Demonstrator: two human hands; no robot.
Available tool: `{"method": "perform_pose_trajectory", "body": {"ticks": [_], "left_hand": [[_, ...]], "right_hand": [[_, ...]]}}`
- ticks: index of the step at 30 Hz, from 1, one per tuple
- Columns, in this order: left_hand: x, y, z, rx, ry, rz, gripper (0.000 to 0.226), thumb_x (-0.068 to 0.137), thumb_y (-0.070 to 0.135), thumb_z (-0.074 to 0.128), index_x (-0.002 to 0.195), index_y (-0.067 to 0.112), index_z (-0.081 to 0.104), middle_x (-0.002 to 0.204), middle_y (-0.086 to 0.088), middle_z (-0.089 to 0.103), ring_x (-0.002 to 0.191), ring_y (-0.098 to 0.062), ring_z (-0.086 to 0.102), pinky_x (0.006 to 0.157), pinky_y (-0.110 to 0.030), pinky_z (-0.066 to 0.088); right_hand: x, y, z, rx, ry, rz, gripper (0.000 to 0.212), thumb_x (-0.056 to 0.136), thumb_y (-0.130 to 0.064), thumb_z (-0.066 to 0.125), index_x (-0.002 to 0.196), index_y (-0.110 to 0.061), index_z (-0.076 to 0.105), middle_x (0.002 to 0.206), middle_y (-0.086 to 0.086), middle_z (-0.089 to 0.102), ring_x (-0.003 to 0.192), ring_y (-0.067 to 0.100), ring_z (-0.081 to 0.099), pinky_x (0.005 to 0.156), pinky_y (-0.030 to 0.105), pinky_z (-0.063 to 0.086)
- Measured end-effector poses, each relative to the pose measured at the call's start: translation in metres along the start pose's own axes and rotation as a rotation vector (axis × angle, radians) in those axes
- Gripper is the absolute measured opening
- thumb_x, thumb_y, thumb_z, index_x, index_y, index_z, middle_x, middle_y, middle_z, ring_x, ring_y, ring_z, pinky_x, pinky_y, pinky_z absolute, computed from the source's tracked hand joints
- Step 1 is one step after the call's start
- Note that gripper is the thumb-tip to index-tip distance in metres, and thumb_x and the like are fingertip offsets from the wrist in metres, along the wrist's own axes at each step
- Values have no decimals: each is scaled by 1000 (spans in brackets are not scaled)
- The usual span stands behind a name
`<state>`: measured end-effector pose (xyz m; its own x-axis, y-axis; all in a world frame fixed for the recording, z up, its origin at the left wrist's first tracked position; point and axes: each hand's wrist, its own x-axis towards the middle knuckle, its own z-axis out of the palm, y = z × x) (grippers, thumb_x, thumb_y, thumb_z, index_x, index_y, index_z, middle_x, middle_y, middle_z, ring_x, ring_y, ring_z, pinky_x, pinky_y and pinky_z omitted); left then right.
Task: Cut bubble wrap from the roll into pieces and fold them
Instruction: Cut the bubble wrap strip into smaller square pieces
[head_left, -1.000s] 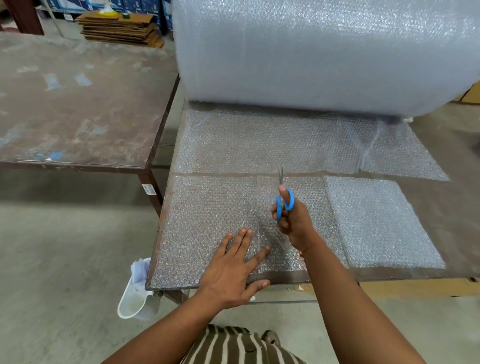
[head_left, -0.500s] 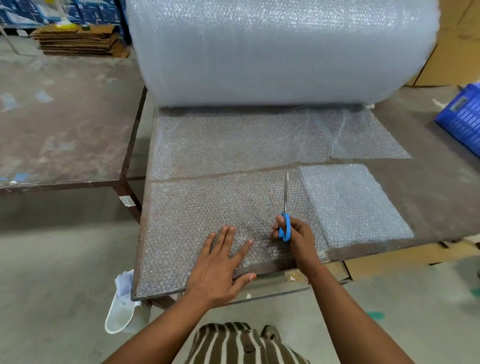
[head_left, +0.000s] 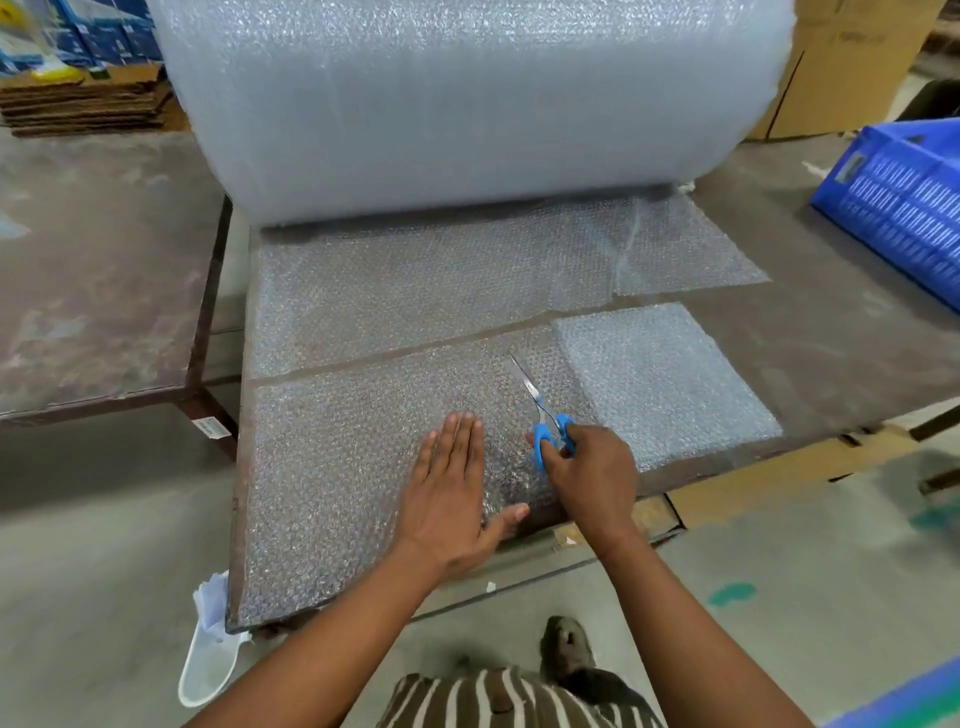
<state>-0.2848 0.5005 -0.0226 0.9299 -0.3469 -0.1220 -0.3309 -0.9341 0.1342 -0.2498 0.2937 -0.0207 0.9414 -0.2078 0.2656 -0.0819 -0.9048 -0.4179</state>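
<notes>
**Scissors set down on the sheet, cut ready to start**

In a warehouse, the metal surface (head_left: 810, 332) carries the bubble wrap roll (head_left: 467, 98) at 12 o'clock. The cut sheet (head_left: 353, 452) fills the near half up to its left and near edges; a folded piece (head_left: 660, 379) lies at 3 o'clock, a blue crate (head_left: 898, 213) beyond. Since a second ago the blue scissors (head_left: 545, 421) have tipped from upright to lying across the sheet. The left hand (head_left: 452, 493) presses flat, grip released; the right hand (head_left: 592, 473) grasps the handles.

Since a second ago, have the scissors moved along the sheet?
Yes. The scissors in the right hand have come back toward the near table edge: their tips no longer reach the gap between sheets and now tilt left.
</notes>
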Motion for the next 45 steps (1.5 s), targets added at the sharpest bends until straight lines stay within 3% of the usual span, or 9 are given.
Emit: {"method": "perform_pose_trajectory", "body": {"ticks": [4,8,11,15,21,29,34,39,45], "left_hand": [[40,27,-3,-7,50,36,106,96,83,-3,164,6,-27,173,-15,-33,159,-26,-37,133,-50,-11],[87,68,-4,-54,30,51,108,92,85,-8,163,8,-30,172,-12,-37,157,-25,-39,133,-48,-12],[124,105,-4,-74,-2,60,107,91,87,-5,159,10,-36,168,-10,-43,155,-23,-43,133,-46,-14],[171,151,-3,-78,-14,89,105,95,83,2,161,11,-35,168,-8,-43,154,-23,-44,132,-44,-17],[227,204,2,-98,-44,134,111,85,88,-15,165,12,-29,172,-7,-37,157,-22,-40,132,-42,-16],[271,248,8,-54,-76,116,102,100,81,6,163,10,-30,172,-8,-37,158,-24,-38,133,-43,-14],[294,268,7,-41,-101,135,100,100,79,3,162,9,-31,171,-9,-37,158,-24,-37,134,-44,-11],[312,295,9,-39,-86,200,106,92,84,-11,163,9,-30,171,-7,-38,156,-21,-41,132,-40,-18],[313,310,12,-29,-84,240,100,100,80,1,163,8,-28,170,-7,-39,156,-20,-42,133,-42,-15]], "right_hand": [[20,27,-12,-84,36,-16,39,82,-48,87,67,-14,75,53,5,62,62,35,61,61,38,45],[53,79,-26,-123,36,62,48,86,-52,83,60,-14,68,49,10,56,52,36,51,59,35,33],[80,120,-40,-146,25,110,53,89,-59,79,61,-15,70,49,10,56,49,32,48,53,35,38],[116,177,-61,-99,-75,241,51,98,-57,70,68,-15,67,62,11,63,63,34,59,56,38,41],[169,267,-93,-57,-169,295,33,106,-30,63,97,0,73,95,28,74,94,49,68,70,44,43],[214,338,-112,-180,-170,411,41,105,-40,64,97,-1,73,102,26,74,101,48,69,79,44,50],[238,378,-122,-186,-140,456,38,103,-39,66,83,-7,62,97,26,72,93,47,67,68,38,34],[272,418,-133,-207,-136,537,35,104,-37,62,101,-2,69,107,25,71,99,47,67,73,40,42],[299,448,-137,-286,-106,545,35,106,-38,60,114,-5,70,115,24,73,106,46,69,84,44,52]]}}
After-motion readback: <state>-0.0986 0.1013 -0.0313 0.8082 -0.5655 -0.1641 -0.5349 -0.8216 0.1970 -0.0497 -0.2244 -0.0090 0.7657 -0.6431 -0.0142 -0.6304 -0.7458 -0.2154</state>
